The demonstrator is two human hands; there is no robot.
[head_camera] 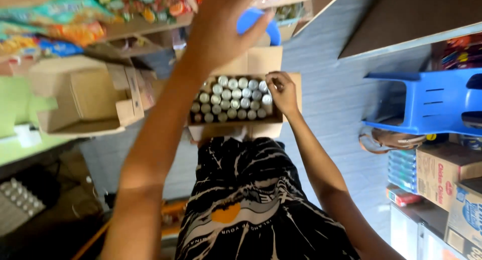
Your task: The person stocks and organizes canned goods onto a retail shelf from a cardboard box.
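Observation:
An open cardboard box [236,128] rests against my dark patterned shirt, and several rows of silver-topped cans [228,100] stand upright in it. My right hand [282,91] is at the box's far right corner, with its fingertips pinched on the top of one can [266,88]. My left hand [221,26] is raised above the box, toward the shelf. Its fingers are wrapped round a blue round container [257,24], which it partly hides.
An open cardboard box [83,96] sits to the left on a green surface. Wooden shelves [130,29] above carry colourful snack packets. At the right are a blue plastic stool [432,101], a brown bag [389,139] and stacked cartons [444,174]. An egg tray [20,202] lies lower left.

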